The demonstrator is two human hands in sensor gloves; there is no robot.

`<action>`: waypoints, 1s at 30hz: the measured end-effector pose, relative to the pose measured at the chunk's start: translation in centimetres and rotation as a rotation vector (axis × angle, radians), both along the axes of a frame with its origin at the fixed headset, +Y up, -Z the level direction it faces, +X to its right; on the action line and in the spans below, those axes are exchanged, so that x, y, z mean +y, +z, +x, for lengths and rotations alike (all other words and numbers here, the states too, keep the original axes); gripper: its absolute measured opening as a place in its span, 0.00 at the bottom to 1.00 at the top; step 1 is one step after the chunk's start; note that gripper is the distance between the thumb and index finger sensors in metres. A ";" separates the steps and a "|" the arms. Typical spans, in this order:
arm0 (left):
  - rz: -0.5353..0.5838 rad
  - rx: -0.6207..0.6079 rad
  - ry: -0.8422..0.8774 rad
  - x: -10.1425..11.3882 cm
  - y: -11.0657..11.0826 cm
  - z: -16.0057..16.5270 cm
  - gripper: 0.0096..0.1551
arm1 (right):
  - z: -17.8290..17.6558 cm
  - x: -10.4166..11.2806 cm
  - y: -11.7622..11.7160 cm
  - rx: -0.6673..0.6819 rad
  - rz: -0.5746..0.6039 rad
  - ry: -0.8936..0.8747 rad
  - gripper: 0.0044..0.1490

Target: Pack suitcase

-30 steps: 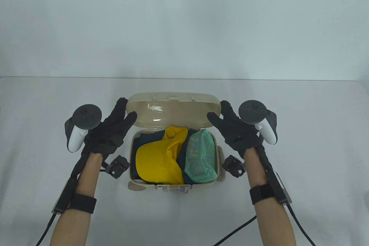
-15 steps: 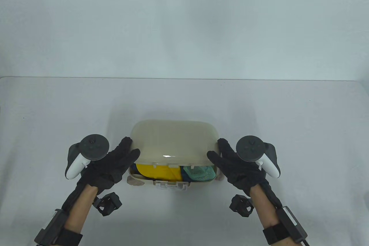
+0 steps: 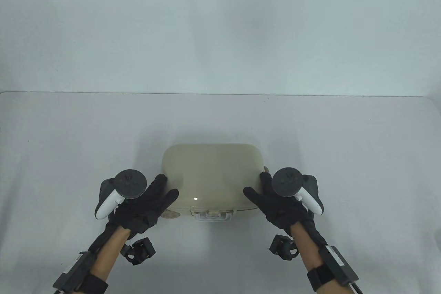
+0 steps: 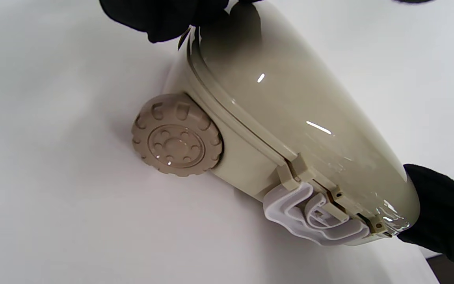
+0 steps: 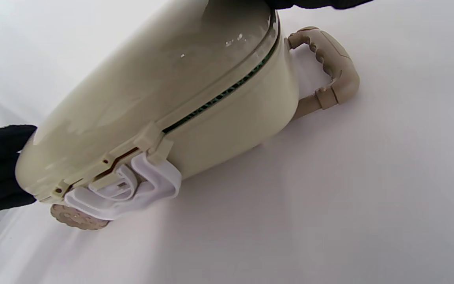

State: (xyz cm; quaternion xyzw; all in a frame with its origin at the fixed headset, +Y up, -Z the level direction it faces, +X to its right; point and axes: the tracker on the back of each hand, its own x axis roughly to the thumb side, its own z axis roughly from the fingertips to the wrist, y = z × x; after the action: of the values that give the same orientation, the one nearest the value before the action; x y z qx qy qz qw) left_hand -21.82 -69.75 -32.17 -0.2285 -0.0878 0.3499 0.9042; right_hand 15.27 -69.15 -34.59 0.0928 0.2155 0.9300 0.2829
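The beige toy suitcase (image 3: 212,178) lies flat near the table's front edge with its lid down. My left hand (image 3: 151,204) holds the lid's front left corner, thumb on top and fingers along the left side. My right hand (image 3: 272,204) holds the front right corner the same way. The white latch (image 3: 212,216) hangs at the front, between my hands; it also shows in the left wrist view (image 4: 313,213) and the right wrist view (image 5: 128,189). A thin strip of green mesh (image 5: 227,92) shows in the seam. The packed clothes are hidden.
A tan wheel (image 4: 177,134) sticks out at the case's left end and a tan carry handle (image 5: 329,67) at its right end. The white table (image 3: 69,156) stretches left, right and behind the case.
The lid has come down from upright to flat on the case, hiding the yellow cap and the green mesh bag. Both hands came down and toward me with it.
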 end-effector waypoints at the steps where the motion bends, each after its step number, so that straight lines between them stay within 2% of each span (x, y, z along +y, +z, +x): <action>1: 0.012 -0.003 -0.022 0.1 0.0 0.1 0.59 | -0.1 0.0 0.1 0.003 0.009 0.015 0.65; 7: 0.047 -0.041 -0.174 0.1 0.2 0.6 0.58 | -0.9 -0.1 0.4 0.035 0.064 0.161 0.64; 12: 0.103 -0.014 -0.253 1.3 -0.7 0.7 0.57 | -0.5 0.1 0.3 0.039 0.046 0.151 0.64; 17: 0.212 -0.008 -0.340 4.0 -4.2 2.2 0.57 | -0.5 2.3 2.5 0.054 0.254 0.189 0.61; 19: 0.204 -0.023 -0.361 4.4 -6.0 3.0 0.58 | -0.7 2.9 3.3 0.069 0.334 0.210 0.59; 24: 0.127 -0.064 -0.414 3.5 -9.5 4.4 0.60 | -2.1 2.3 4.7 0.156 0.375 0.185 0.52; 28: 0.081 -0.097 -0.462 2.0 -10.2 4.8 0.62 | -2.7 1.8 5.2 0.237 0.307 0.173 0.49; 30: 0.058 -0.097 -0.442 1.1 -10.2 4.6 0.62 | -3.2 0.2 5.0 0.264 0.159 0.121 0.49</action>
State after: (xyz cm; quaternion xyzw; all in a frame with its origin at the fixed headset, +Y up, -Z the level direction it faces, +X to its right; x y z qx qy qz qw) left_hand -17.20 -68.61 -42.42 -0.2326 -0.0893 0.1294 0.9598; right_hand 12.09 -69.00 -29.60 0.2229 0.1816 0.9393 0.1872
